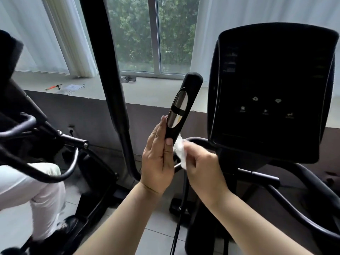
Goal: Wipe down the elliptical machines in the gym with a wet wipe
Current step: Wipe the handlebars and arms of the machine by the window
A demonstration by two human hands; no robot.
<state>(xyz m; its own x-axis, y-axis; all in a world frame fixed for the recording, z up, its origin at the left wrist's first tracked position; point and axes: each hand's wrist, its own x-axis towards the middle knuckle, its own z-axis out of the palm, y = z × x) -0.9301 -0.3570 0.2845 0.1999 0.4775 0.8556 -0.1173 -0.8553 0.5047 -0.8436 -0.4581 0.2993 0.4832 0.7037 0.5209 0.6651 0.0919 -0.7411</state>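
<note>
Gym window (132, 34) behind: left hand (158, 159) grips the elliptical's sensor handle (181, 107), likely steadying it, while right hand (203, 167) clutches the wet wipe (179, 150) against its base, 3 o'clock of the left thumb.

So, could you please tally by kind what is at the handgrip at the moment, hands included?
Hands: 2, the left hand and the right hand
Wet wipe: 1
Handgrip: 1
Silver sensor plates: 2, the upper plate and the lower plate
Total: 6
</note>
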